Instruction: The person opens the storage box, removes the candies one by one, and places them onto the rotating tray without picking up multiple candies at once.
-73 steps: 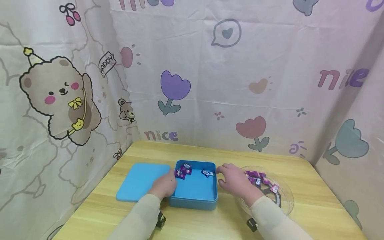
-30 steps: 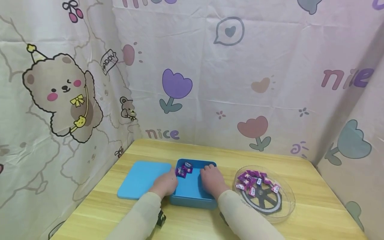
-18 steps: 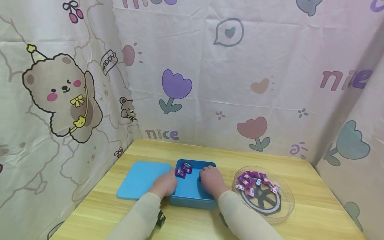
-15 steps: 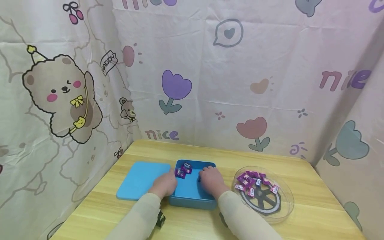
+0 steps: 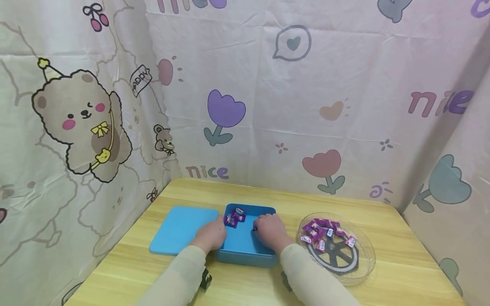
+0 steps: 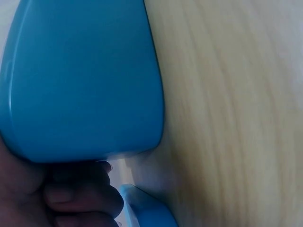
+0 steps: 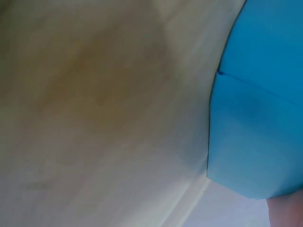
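A blue rectangular box [image 5: 246,258] stands uncovered at mid-table. At its left side my left hand [image 5: 211,234] grips the wall, and in the left wrist view curled fingers [image 6: 83,198] lie against the box's end. My right hand [image 5: 271,229] reaches over the right wall into the box, fingers bent down. A small dark bit of a wrapped candy [image 5: 254,229] shows at its fingertips; the rest is hidden by the hand. Several purple wrapped candies [image 5: 234,217] lie in the far left corner of the box.
Left of the box lies a flat blue lid [image 5: 180,229], close to my left hand. On the right, a clear round tray [image 5: 368,259] holds several purple and pink candies [image 5: 315,229] over a dark spoked pattern. A patterned curtain [image 5: 252,127] hangs behind the wooden table [image 5: 291,196].
My right hand has moved left from between tray and box into the box, covering the candies at its right side. A dark bit has appeared at its fingertips. My left hand has stayed put.
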